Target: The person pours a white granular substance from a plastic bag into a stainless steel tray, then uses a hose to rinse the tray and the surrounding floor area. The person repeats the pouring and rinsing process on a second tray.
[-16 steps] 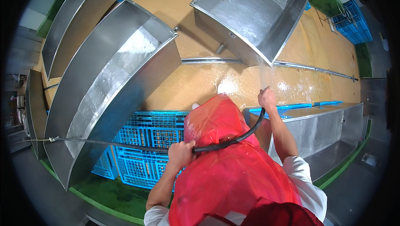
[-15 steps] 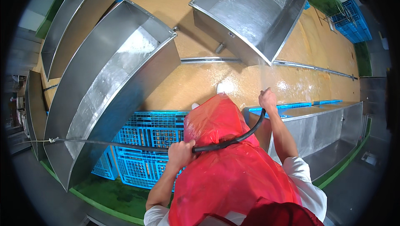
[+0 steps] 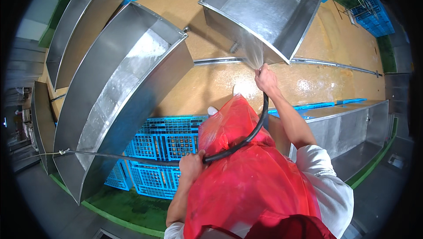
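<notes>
from afar i see left hand [image 3: 191, 166] and right hand [image 3: 266, 79], fingers curled round the hose [image 3: 234, 149]; water [image 3: 253, 52] hits the tub's outer wall [image 3: 221, 24]; rinsing seems underway, what's left unclear.

The tub [image 3: 260, 12] ahead of us is bare metal, smooth with a streaky shine — the apron [image 3: 246, 190] thin plastic, glossy and creased. The hose [image 3: 256, 129] looks like smooth rubber, the sleeve [image 3: 316, 163] plain matt cloth, the pallets [image 3: 169, 124] hard plastic latticework — and the floor [image 3: 220, 80] underfoot gleams wet

Water spray [image 3: 254, 55] has shifted left
</notes>
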{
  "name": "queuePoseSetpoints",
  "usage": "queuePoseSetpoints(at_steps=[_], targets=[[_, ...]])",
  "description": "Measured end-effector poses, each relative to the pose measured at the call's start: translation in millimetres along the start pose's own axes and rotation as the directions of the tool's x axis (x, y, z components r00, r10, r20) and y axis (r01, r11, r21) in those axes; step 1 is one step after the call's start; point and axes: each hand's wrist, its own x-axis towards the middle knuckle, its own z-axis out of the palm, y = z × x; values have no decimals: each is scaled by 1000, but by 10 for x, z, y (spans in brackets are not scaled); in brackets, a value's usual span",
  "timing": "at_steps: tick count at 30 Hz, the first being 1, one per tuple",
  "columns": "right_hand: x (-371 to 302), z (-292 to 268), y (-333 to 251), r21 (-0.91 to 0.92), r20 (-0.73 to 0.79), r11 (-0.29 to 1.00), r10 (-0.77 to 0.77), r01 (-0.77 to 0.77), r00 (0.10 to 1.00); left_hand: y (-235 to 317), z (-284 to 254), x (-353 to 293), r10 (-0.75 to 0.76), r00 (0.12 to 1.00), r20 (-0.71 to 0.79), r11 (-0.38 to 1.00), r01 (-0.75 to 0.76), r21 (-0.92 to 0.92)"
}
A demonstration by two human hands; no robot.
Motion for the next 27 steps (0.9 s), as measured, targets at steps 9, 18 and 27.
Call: queuePoseSetpoints(at_steps=[9,18,27], targets=[[48,6,-188,128,-98,991,-17,29,995,-28,-69,-15,-18,1000,14,999,19,-34],[97,21,-51,758,91,614,233,-219,968,-20,-149,-8,-48,998,29,998,49,-35],[205,-67,-83,771,44,610,239,-185,970,15,-207,-12,-76,996,-36,996,74,-45]])
